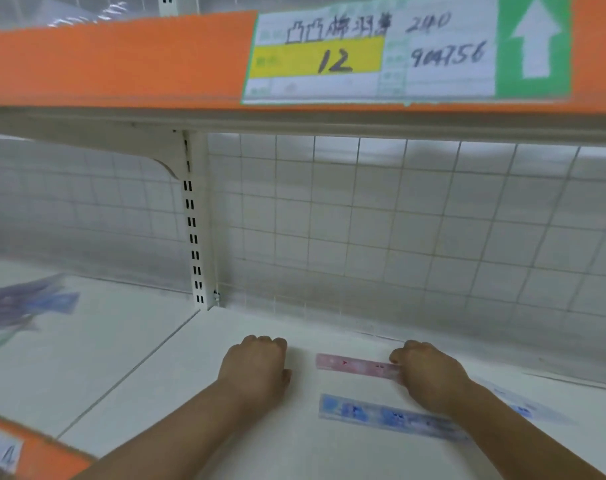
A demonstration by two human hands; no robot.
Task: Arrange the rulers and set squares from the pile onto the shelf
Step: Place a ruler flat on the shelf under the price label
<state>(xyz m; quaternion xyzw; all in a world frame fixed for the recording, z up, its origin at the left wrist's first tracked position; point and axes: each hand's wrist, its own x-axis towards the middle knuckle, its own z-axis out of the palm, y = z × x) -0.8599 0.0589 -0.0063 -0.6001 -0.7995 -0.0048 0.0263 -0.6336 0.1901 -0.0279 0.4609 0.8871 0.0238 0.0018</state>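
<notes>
We have both hands on the white shelf (177, 382). Our right hand (429, 372) is curled over the right end of the pink ruler (357, 365), and its fingertips pinch or press that end. Our left hand (256, 365) is curled into a loose fist. It rests on the shelf, apart from the ruler's left end, with nothing in it that we can see.

We think the step now is to set the pink ruler down straight. To do it well, we should keep it flat on the shelf and slide it gently, not lift it. We can push the right end until the ruler lines up with the blue ruler (388, 415), which lies just nearer to us. Our left hand could steady the left end so it does not swing.

The pink ruler lies flat, far back on the shelf, near the wire grid wall (398, 220). Its long side runs left to right, and the right end sits a bit nearer to us. The blue ruler runs nearly the same way, and our right arm covers part of it.

The pile (21, 306) sits far off to the left, all blurry, so more pieces wait there.
</notes>
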